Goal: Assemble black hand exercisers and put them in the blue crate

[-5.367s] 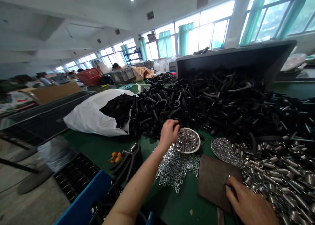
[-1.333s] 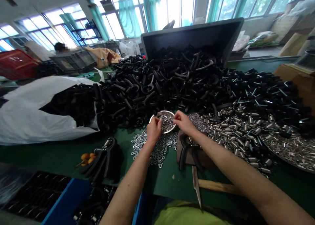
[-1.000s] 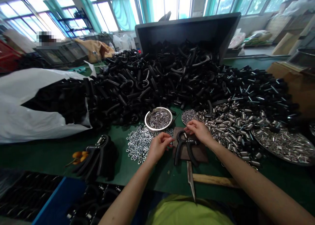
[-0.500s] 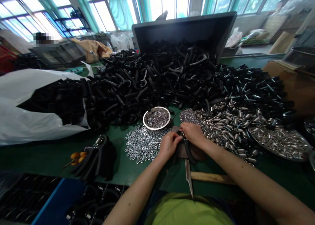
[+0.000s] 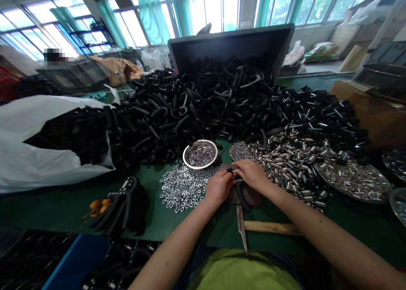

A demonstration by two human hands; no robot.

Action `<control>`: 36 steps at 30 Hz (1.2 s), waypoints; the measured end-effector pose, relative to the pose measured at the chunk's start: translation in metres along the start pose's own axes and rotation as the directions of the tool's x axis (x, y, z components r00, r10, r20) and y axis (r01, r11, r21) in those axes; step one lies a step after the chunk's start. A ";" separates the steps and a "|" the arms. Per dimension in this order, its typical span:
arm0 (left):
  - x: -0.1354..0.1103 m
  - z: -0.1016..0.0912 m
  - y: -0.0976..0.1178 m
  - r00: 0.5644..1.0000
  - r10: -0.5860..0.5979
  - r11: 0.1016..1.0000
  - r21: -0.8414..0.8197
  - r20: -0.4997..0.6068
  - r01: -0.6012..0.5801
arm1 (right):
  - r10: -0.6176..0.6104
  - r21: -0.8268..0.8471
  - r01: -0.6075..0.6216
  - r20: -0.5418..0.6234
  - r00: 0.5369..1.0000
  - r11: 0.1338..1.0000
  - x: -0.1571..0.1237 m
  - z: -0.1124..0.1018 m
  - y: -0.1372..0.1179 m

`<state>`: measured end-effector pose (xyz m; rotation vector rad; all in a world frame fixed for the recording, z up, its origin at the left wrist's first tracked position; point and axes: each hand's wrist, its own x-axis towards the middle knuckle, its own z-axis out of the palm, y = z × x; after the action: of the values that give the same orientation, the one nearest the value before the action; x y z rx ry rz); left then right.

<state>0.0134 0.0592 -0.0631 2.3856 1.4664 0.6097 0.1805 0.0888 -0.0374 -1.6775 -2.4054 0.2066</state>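
My left hand (image 5: 217,188) and my right hand (image 5: 252,175) meet over a black hand gripper (image 5: 242,196) that lies on a dark brown board (image 5: 255,198) on the green table. Both hands are closed on its upper end, which they hide; its two black handles stick out toward me. Just beyond the hands stands a small round steel dish (image 5: 200,155) of small metal parts. A spread of loose silver nuts (image 5: 180,187) lies left of my left hand. A heap of steel springs (image 5: 296,163) lies to the right.
A big pile of black handles (image 5: 222,104) spills from a tipped dark bin (image 5: 234,45). A white bag (image 5: 38,163) lies left. Finished grippers (image 5: 123,205) lie by an orange-handled tool (image 5: 97,205). A metal blade with a wooden handle (image 5: 253,228) lies near me. Blue crate (image 5: 76,264) below.
Both hands left the steel dish and came down onto the black hand gripper on the board. My left hand moved right until it met my right hand at the gripper's top.
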 end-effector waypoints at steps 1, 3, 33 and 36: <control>-0.005 -0.001 -0.001 0.999 -0.032 0.999 -0.037 -0.022 0.032 | 0.003 -0.007 -0.003 -0.007 1.000 1.000 -0.008 -0.003 0.003; -0.014 -0.003 -0.004 0.992 -0.123 0.989 -0.087 -0.041 0.119 | 0.012 -0.040 -0.011 0.022 1.000 0.999 -0.026 -0.007 0.009; -0.024 0.002 0.005 0.991 0.023 0.990 0.131 0.133 -0.041 | -0.181 0.368 0.053 0.321 0.930 0.928 -0.158 -0.035 -0.017; -0.025 0.002 0.004 0.990 0.031 0.994 0.102 0.137 -0.045 | -0.115 0.504 0.009 0.178 0.977 0.864 -0.139 -0.060 -0.016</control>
<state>0.0076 0.0350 -0.0681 2.4857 1.4311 0.3784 0.2273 -0.0469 0.0124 -1.3848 -2.2586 0.9475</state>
